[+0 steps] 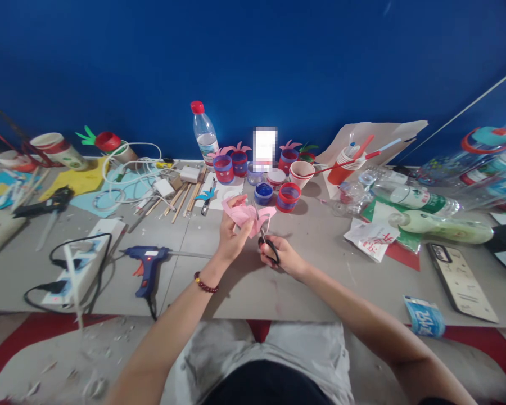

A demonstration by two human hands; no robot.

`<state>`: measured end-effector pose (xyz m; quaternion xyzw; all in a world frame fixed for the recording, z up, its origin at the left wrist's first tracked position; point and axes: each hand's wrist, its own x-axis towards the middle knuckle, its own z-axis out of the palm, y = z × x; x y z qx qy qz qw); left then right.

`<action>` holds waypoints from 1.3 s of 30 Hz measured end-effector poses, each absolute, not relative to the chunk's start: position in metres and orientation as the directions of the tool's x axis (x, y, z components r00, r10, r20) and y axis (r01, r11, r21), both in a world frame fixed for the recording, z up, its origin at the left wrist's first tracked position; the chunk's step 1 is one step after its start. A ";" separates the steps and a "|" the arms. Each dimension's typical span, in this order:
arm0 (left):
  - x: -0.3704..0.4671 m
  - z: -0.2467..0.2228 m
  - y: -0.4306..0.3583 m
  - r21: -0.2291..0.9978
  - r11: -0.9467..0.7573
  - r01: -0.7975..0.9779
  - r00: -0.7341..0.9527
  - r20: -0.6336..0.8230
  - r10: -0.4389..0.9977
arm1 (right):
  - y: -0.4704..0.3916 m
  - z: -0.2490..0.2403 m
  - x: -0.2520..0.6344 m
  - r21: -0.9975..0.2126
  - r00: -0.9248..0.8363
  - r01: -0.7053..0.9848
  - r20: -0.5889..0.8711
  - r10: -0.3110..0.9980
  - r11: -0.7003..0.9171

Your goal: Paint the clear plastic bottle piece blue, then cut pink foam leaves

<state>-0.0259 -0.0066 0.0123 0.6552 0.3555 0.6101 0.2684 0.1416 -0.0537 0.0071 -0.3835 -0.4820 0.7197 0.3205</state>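
Note:
A pink paper cutout point(245, 216) with curved, leaf-like strips is pinched in my left hand point(235, 232), which wears a beaded bracelet. My right hand point(283, 256) grips black-handled scissors point(270, 247), fingers in the loops. The blades reach up against the right side of the pink paper; whether they are closed on it I cannot tell. Just beyond my hands stand a jar of blue paint point(263, 193) and a red and purple painted cup point(289, 197). Farther back is a painted cup point(224, 169) with a pink paper top.
A blue glue gun point(148, 267) and a power strip point(86, 261) with cords lie on the left. Brushes and a white cable point(130, 147) spread behind them. Plastic bottles point(421, 197), a paper-cup stack point(344, 163) and a phone point(461, 281) are on the right. A capped bottle point(204, 135) stands at the back.

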 end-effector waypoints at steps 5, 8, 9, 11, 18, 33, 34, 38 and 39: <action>-0.027 0.010 -0.005 0.787 -0.600 0.140 -0.008 0.607 0.795 | -0.054 0.005 0.142 -0.937 -0.502 -0.087 -0.253 0.827 -0.340; -0.028 0.010 -0.005 0.796 -0.589 0.136 -0.009 0.596 0.803 | -0.054 0.004 0.143 -0.936 -0.505 -0.083 -0.257 0.824 -0.343; -0.028 0.010 -0.005 0.800 -0.584 0.138 -0.005 0.590 0.808 | -0.054 0.004 0.143 -0.936 -0.505 -0.085 -0.255 0.825 -0.341; -0.029 0.011 -0.005 0.805 -0.575 0.144 -0.002 0.582 0.813 | -0.053 0.005 0.143 -0.936 -0.502 -0.088 -0.253 0.827 -0.340; -0.029 0.014 -0.005 0.814 -0.565 0.130 -0.020 0.572 0.820 | -0.054 0.010 0.142 -0.934 -0.495 -0.073 -0.270 0.826 -0.349; -0.035 0.021 -0.001 0.813 -0.566 0.138 0.033 0.567 0.823 | -0.054 0.006 0.143 -0.936 -0.501 -0.070 -0.265 0.824 -0.344; -0.036 0.021 -0.001 0.812 -0.567 0.139 0.042 0.567 0.822 | -0.054 0.006 0.143 -0.937 -0.504 -0.070 -0.262 0.823 -0.341; -0.038 0.022 0.000 0.825 -0.551 0.129 0.056 0.549 0.834 | -0.054 0.005 0.143 -0.937 -0.504 -0.073 -0.261 0.823 -0.342; -0.039 0.022 0.001 0.831 -0.542 0.123 0.057 0.540 0.840 | -0.054 0.005 0.143 -0.936 -0.503 -0.074 -0.262 0.823 -0.343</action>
